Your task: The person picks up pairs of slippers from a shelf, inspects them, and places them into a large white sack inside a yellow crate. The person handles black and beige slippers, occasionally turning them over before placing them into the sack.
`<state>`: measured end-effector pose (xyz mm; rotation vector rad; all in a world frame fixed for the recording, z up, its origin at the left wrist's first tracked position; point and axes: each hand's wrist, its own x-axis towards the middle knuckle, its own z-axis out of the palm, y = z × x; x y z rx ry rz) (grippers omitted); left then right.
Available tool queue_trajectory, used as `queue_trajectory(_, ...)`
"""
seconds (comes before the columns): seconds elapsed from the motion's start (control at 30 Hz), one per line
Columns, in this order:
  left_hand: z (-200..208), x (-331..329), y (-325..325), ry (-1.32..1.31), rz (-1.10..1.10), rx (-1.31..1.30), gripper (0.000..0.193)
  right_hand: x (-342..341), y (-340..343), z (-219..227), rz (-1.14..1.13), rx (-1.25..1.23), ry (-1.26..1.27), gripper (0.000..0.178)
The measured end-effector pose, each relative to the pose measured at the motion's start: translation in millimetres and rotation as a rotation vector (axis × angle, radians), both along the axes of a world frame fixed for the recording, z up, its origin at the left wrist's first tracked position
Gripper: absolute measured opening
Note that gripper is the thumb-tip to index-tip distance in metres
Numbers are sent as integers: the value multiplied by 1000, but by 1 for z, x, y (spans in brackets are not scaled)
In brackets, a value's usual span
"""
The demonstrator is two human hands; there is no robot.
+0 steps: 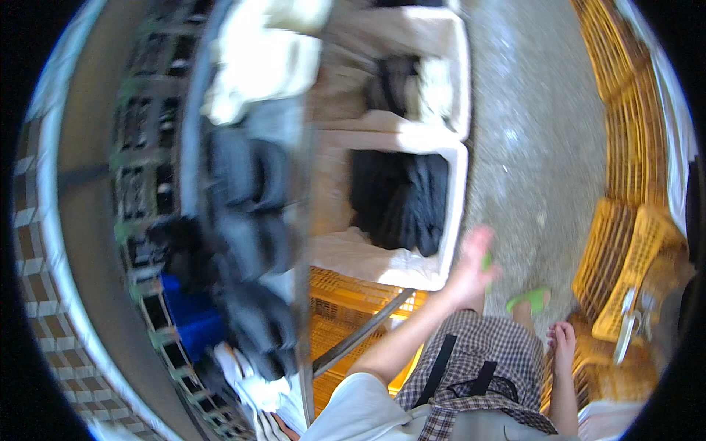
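Observation:
My left hand [476, 266] reaches out past the near corner of a white-rimmed box [457, 213], above the floor. It is blurred, its thumb stands apart from the fingers, and nothing shows in it. My right hand [562, 339] hangs low beside the checked apron [471, 353], near the yellow crates, its fingers loosely bent and apart with nothing visible in them. Inside the box lies a heap of black, cloth-like pieces [404, 198]. A second white-rimmed box [462, 73] behind it contains dark and pale pieces [434, 88].
Left of the boxes, a long bench bears dark grey bundles [250, 239] and a white stack [265, 70]. A blue object [193, 316] lies beside them. Yellow crates [614, 257] line the right side; another yellow crate [346, 298] sits under the boxes. Green slippers [531, 299] stand on the grey floor.

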<state>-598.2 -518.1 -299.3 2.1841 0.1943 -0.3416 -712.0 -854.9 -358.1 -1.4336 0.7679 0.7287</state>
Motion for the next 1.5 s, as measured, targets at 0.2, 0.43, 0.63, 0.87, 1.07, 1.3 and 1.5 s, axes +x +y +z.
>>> queue_trajectory(0.2, 284, -36, 36, -288, -290, -393, 73, 17, 2, 61, 13, 52, -123, 12)
queue_trajectory(0.43, 377, -62, 262, -841, 1005, -564, 45, 63, 45, 105, 103, 66, -228, 13)
queue_trajectory(0.63, 294, -88, 477, -956, 1535, -973, 75, 88, 115, 128, 379, -8, -277, 12)
queue_trajectory(0.87, 248, -104, 580, -1199, 2013, -1009, 84, 110, 164, 138, 535, 30, -415, 11)
queue_trajectory(1.07, 226, -149, 639, -1320, 2067, -1117, 80, 114, 170, 154, 599, -99, -377, 8)
queue_trajectory(1.3, 234, -146, 654, -1271, 2047, -1297, 81, 102, 170, 163, 728, -199, -345, 16)
queue_trajectory(1.5, 258, -124, 635, -1319, 2012, -1197, 76, 86, 157, 165, 845, -361, -467, 12)
